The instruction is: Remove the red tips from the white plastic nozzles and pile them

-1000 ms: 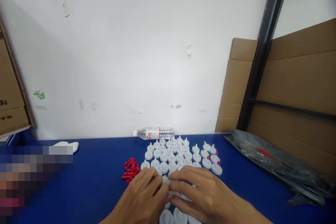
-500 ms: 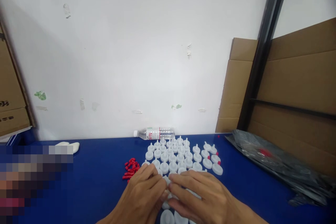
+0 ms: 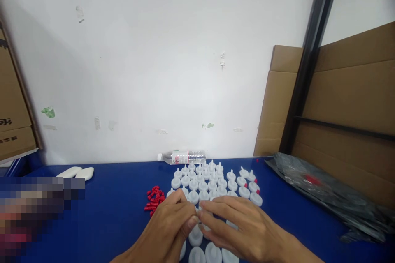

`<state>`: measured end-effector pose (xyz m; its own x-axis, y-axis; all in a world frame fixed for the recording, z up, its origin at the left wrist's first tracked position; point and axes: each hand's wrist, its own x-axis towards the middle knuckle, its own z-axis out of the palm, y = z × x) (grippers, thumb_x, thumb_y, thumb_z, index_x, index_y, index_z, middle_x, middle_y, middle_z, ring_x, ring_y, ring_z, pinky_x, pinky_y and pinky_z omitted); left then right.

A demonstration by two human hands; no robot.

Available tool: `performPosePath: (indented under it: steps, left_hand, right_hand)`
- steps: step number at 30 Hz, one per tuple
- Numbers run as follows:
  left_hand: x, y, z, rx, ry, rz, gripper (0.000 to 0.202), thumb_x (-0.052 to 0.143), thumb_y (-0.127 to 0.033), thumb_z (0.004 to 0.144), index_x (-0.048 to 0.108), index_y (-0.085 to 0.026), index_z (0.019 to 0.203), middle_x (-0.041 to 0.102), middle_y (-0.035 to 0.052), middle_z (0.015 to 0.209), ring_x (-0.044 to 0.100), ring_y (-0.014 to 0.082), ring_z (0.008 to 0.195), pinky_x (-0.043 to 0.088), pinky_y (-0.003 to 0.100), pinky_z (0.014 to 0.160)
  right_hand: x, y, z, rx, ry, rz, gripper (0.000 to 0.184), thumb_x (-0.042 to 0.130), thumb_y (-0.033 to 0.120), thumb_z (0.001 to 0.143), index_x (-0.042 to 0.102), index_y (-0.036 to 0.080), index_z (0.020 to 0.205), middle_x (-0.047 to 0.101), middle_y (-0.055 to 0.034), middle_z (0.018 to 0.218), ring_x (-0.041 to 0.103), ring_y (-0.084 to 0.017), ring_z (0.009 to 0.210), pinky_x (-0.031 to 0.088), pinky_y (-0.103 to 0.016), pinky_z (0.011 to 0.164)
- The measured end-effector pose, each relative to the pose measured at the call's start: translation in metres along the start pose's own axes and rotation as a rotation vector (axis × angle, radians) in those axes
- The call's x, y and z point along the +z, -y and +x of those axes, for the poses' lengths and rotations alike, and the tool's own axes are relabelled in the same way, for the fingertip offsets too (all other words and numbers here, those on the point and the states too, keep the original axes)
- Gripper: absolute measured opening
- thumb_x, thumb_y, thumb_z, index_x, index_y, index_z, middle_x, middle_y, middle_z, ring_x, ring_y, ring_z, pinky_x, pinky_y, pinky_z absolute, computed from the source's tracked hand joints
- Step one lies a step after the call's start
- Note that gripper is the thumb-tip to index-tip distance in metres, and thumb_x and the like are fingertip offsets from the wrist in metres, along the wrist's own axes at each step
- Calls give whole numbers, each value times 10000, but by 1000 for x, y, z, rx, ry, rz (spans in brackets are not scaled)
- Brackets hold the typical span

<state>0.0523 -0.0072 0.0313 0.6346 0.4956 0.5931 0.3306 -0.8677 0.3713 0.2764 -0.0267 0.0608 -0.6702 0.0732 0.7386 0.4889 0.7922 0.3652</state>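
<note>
Several white plastic caps (image 3: 212,181) with small spouts stand in rows on the blue table (image 3: 105,209). A few at the right carry red tips (image 3: 256,191). A heap of small red plugs (image 3: 154,200) lies just left of the rows. My left hand (image 3: 168,226) and my right hand (image 3: 240,226) meet over the near rows, fingertips pinched together at one white cap (image 3: 200,218). More white caps (image 3: 205,252) show below my hands. What my fingertips hold beyond that cap is hidden.
A clear water bottle (image 3: 182,157) lies on its side against the white wall. Black plastic bags (image 3: 327,195) lie at the right before cardboard sheets (image 3: 348,102) and a black post. Two white oblong pieces (image 3: 75,172) rest at the far left. A cardboard box (image 3: 12,123) stands at the left edge.
Both hands have drawn slightly nearer and lower, uncovering one more cap beneath them. The fingertips stay pinched together. The caps and plugs have not moved.
</note>
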Motion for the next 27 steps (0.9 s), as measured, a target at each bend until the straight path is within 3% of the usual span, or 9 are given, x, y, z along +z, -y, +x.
performPosePath:
  steps: [4, 7, 11, 13, 15, 20, 24, 27]
  left_hand:
    - [-8, -7, 0, -165, 17, -176, 410, 270, -374, 1080, 404, -237, 718, 496, 5, 727, 497, 174, 710, 452, 299, 610]
    - [-21, -6, 2, -276, 5, -297, 463, 236, -418, 1085, 368, -232, 683, 465, -10, 681, 467, 148, 631, 430, 280, 550]
    - [-35, 10, 5, -267, -131, -5, 445, 246, -353, 1084, 359, -229, 672, 471, -10, 662, 465, 164, 665, 410, 310, 604]
    - [-38, 19, 6, -228, -127, 196, 400, 278, -294, 1071, 400, -227, 696, 512, 3, 692, 473, 183, 716, 416, 328, 646]
    - [-38, 26, 6, -179, -74, 341, 346, 318, -240, 1048, 465, -219, 735, 561, 24, 750, 479, 202, 770, 429, 347, 691]
    - [-37, 31, 4, -138, -31, 428, 279, 357, -188, 1015, 552, -199, 816, 593, 52, 831, 489, 221, 836, 447, 372, 740]
    - [-35, 30, 2, -116, -47, 414, 267, 362, -164, 1003, 565, -193, 832, 573, 54, 821, 473, 217, 808, 426, 367, 702]
    - [-35, 30, 2, -99, -60, 422, 234, 385, -148, 982, 572, -189, 847, 570, 54, 816, 471, 216, 791, 416, 364, 679]
  right_hand:
    - [-7, -9, -13, -38, -14, -20, 280, 482, 174, 1015, 694, 138, 1194, 777, -89, 1089, 744, -171, 949, 622, -245, 806]
    - [-14, -30, -28, 103, -57, -105, 343, 513, 119, 976, 661, 222, 1267, 771, -60, 1091, 738, -185, 960, 626, -288, 813]
    - [-23, -58, -33, 362, -131, -181, 240, 626, 137, 922, 692, 236, 1129, 735, -84, 1066, 729, -213, 915, 605, -328, 768]
    - [-25, -65, -31, 434, -102, -115, 125, 609, 187, 943, 683, 234, 1032, 724, -70, 1034, 715, -209, 912, 582, -335, 789]
    - [-26, -67, -29, 473, -10, -36, 65, 604, 249, 964, 662, 221, 974, 721, -58, 962, 698, -205, 854, 557, -338, 769]
    - [-33, -68, -26, 693, 237, 126, 235, 593, 428, 978, 642, 222, 875, 653, -21, 840, 583, -157, 670, 466, -290, 629]
    - [-43, -71, -23, 771, 402, 232, 213, 638, 424, 942, 668, 230, 861, 614, -2, 829, 543, -146, 687, 419, -263, 614]
    - [-49, -72, -24, 835, 668, 458, 200, 729, 414, 863, 693, 224, 813, 585, 36, 684, 523, -128, 634, 368, -232, 556]
